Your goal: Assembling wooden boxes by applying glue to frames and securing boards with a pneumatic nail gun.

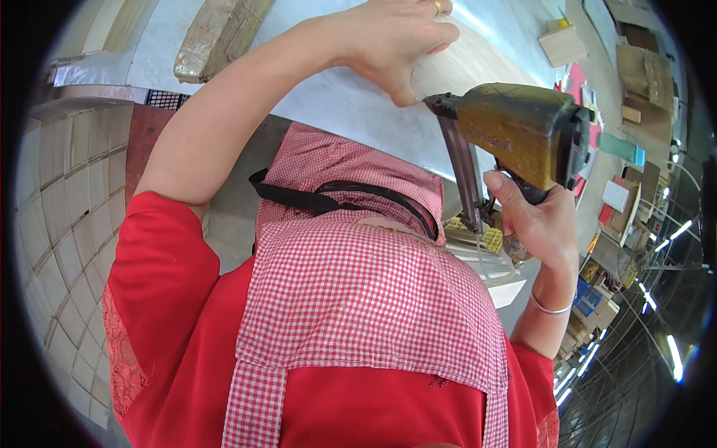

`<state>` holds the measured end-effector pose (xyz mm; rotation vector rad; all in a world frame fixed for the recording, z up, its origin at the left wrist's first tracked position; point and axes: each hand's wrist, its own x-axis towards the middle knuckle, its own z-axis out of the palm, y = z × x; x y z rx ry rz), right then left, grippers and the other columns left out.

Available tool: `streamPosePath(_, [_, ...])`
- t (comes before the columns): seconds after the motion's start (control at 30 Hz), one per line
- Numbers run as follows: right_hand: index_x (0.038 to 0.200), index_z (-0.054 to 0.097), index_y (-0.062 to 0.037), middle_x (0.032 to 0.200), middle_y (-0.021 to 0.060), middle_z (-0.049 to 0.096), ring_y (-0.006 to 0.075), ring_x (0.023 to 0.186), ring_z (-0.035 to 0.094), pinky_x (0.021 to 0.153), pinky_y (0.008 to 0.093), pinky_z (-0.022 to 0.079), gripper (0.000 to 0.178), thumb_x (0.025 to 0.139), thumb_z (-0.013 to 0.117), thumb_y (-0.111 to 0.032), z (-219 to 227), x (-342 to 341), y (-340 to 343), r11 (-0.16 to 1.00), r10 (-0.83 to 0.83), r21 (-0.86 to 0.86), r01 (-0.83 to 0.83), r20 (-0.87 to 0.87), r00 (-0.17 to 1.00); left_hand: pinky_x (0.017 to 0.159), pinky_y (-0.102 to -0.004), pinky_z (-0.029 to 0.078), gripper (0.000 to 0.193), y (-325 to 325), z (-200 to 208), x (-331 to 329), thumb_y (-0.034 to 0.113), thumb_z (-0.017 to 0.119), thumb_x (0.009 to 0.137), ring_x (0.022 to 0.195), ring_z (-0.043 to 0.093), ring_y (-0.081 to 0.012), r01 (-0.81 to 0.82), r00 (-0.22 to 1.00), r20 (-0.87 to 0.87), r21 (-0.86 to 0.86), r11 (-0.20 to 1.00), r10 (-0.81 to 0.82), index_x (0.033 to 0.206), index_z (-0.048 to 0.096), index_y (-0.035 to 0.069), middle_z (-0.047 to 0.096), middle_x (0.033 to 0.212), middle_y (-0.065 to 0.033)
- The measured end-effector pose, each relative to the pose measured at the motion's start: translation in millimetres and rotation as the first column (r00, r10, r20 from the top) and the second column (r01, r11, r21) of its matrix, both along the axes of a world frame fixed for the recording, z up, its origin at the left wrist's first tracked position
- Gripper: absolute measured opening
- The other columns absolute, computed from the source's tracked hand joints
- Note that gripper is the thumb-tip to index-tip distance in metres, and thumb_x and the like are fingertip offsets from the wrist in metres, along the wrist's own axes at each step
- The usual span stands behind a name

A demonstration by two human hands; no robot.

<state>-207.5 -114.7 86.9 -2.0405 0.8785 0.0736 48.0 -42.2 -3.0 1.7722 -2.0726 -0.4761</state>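
A pneumatic nail gun (515, 134), dark yellow and black with a long slim magazine, is gripped by its handle in my right hand (539, 224). Its nose rests at or very near the near edge of a pale wooden board (478, 63) on the metal-topped table (336, 104). My left hand (399, 45) holds that board by its left end, thumb on the near side and fingers across toward the far side. The fingertips of the left hand are partly cut off by the top of the picture.
A block wrapped in brown tape (216, 37) lies on the table at left. Stacked pale panels (67, 246) stand at the far left. A small wooden box (563, 46) sits at the back right. A thin air hose (493, 280) hangs below the gun.
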Motion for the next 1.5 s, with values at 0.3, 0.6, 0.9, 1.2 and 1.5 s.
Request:
streamPosePath(0.3, [0.118,0.059,0.0022,0.095,0.0064,0.068,0.017,0.086,0.062,0.075,0.0305,0.048,0.04,0.084,0.077,-0.009,5.9,-44.3,-1.5,0.996,0.02,-0.092,-0.004,0.173,0.985,0.107,-0.0508,0.033,0.114,93.0,-27.2,-40.1,0.052,0.089,0.053,0.125,0.045,-0.0408,-0.456,0.883,0.012,-0.217,0.863,0.469,0.142,0.04,0.002,0.047,0.131,-0.0272])
streamPosePath(0.6, [0.109,0.059,0.001,0.068,0.0009,0.058,0.0064,0.043,0.047,0.038,0.0224,0.035,0.027,0.091,0.072,-0.016,20.1,-111.8,-17.1,0.873,-0.474,-0.102,0.477,0.052,0.879,0.085,-0.0409,0.051,0.046,38.3,-57.7,-119.1,0.033,0.068,0.09,0.092,0.064,-0.0284,-0.191,0.619,-0.768,0.055,0.98,0.164,0.124,0.061,0.003,0.061,0.114,-0.0171])
streamPosePath(0.9, [0.109,0.057,0.0008,0.068,0.0001,0.057,0.0066,0.044,0.049,0.038,0.0224,0.036,0.03,0.09,0.074,-0.015,32.1,-187.7,5.8,0.773,-0.635,-0.128,0.622,-0.132,0.761,0.088,-0.0429,0.047,0.04,-141.8,-86.7,-3.7,0.028,0.073,0.074,0.099,0.058,-0.0384,-0.599,0.787,-0.391,-0.3,0.743,0.477,0.101,0.066,-0.001,0.062,0.107,-0.0246])
streamPosePath(1.2, [0.111,0.059,0.0004,0.071,-0.0008,0.059,0.005,0.047,0.049,0.041,0.0222,0.037,0.034,0.086,0.077,-0.013,5.1,-188.7,-2.6,0.865,-0.499,-0.015,0.501,-0.112,0.859,0.083,-0.0427,0.052,0.025,-146.4,-69.7,7.3,0.023,0.069,0.078,0.09,0.065,-0.0358,-0.581,0.814,-0.236,-0.304,0.755,0.532,0.087,0.072,0.0,0.068,0.088,-0.0213])
streamPosePath(1.5, [0.114,0.059,0.0008,0.072,-0.0007,0.06,0.0047,0.049,0.049,0.041,0.0219,0.037,0.037,0.086,0.078,-0.011,-8.3,-142.2,-23.5,0.948,-0.317,0.022,0.317,0.099,0.943,0.074,-0.0382,0.054,0.025,-124.5,-62.0,72.7,0.021,0.07,0.077,0.082,0.071,-0.0294,-0.676,0.735,-0.278,-0.226,0.702,0.618,0.089,0.074,0.0,0.072,0.085,-0.0195])
